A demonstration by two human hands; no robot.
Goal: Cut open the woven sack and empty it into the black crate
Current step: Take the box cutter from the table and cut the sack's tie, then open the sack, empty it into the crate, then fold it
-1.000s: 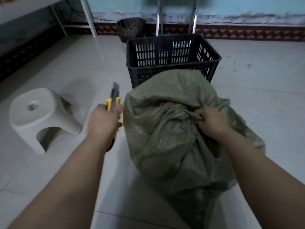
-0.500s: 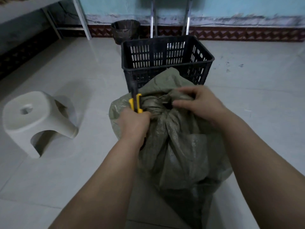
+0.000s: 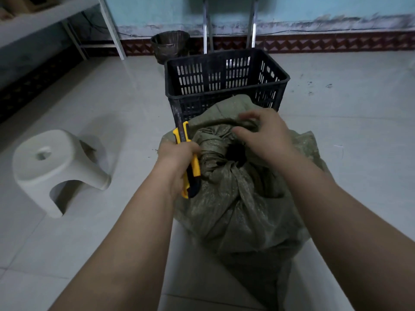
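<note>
A person works at the tied neck of a woven sack [image 3: 242,212] before a black crate [image 3: 226,86].
The left hand [image 3: 177,158] grips a yellow utility knife [image 3: 187,160]; the right hand [image 3: 267,135] pinches the sack's gathered top.

Sack [image 3: 242,207] fills floor right before me, its top touching near wall of black crate [image 3: 224,77]. My left hand [image 3: 177,160] with knife [image 3: 187,158] crowds knot's left side; my right hand [image 3: 267,135] covers its far side. Stool [image 3: 56,167] stands well left, bin [image 3: 170,46] behind crate. Open tile at right, and between stool and sack.
</note>
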